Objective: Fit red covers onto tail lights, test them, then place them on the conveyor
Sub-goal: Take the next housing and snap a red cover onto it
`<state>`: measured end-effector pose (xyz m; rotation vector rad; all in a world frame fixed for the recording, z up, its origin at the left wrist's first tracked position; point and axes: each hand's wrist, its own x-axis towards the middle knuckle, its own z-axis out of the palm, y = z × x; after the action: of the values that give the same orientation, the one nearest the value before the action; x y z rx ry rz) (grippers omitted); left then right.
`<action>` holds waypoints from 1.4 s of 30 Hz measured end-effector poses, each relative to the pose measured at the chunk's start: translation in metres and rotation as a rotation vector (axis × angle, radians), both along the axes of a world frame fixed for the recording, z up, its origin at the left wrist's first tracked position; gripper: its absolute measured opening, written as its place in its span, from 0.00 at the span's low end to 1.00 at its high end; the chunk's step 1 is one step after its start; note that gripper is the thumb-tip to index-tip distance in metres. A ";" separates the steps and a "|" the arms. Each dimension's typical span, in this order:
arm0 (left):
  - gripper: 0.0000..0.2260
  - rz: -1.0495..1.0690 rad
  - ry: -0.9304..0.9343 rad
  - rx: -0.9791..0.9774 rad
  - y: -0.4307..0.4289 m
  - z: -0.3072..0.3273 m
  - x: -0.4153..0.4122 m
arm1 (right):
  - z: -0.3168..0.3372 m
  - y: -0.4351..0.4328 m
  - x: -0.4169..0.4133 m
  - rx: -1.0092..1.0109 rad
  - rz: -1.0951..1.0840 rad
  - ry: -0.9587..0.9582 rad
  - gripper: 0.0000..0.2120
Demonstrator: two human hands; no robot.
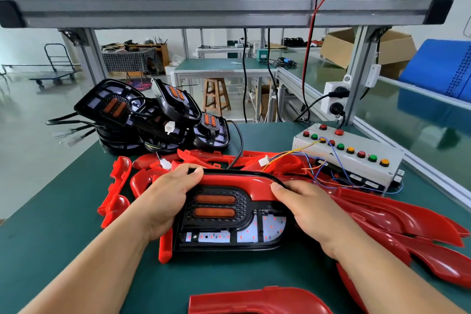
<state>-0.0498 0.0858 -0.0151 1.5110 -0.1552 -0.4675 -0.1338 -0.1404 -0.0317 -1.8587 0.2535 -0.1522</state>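
Note:
A black tail light with two orange lenses lies flat on the green bench in front of me. A red cover sits along its far edge and curves down its left side. My left hand grips the light's left end, thumb on the red cover. My right hand grips the right end, thumb pressing the cover's corner. Several small red points glow on the light's white board.
A pile of bare black tail lights stands at the back left. Loose red covers are heaped right, left and behind; one more cover lies near me. A white test box with coloured buttons and loose wires sits right. The green conveyor runs beyond.

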 end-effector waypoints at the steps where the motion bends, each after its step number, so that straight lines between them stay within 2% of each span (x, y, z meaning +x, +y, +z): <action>1: 0.13 -0.003 -0.001 0.003 0.001 0.000 0.000 | 0.000 0.000 0.000 0.012 0.000 0.000 0.11; 9: 0.19 -0.041 -0.046 0.039 0.004 0.000 0.003 | -0.001 0.000 0.001 0.020 -0.006 0.000 0.12; 12: 0.27 -0.074 0.017 -0.036 0.005 0.002 0.004 | -0.002 0.000 0.001 0.043 0.001 0.012 0.12; 14: 0.28 -0.086 0.044 -0.080 0.009 0.004 0.005 | -0.003 0.000 0.002 0.052 0.008 0.013 0.12; 17: 0.24 -0.168 0.066 -0.119 0.016 0.005 0.006 | -0.003 -0.001 0.001 0.061 0.006 0.015 0.12; 19: 0.18 -0.190 0.028 -0.068 0.015 0.004 0.005 | -0.004 -0.001 0.001 0.061 0.006 0.018 0.12; 23: 0.13 -0.118 -0.013 -0.060 0.010 0.001 0.003 | -0.007 0.000 0.002 0.074 -0.027 0.012 0.13; 34: 0.12 -0.113 -0.024 -0.090 0.002 0.000 -0.001 | -0.014 -0.003 0.007 0.231 -0.032 0.072 0.11; 42: 0.12 -0.073 -0.008 -0.001 0.002 0.000 0.003 | -0.012 0.000 0.006 0.139 -0.043 0.050 0.13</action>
<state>-0.0471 0.0881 -0.0146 1.5097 -0.2169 -0.5196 -0.1277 -0.1408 -0.0433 -1.7213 0.3309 -0.1150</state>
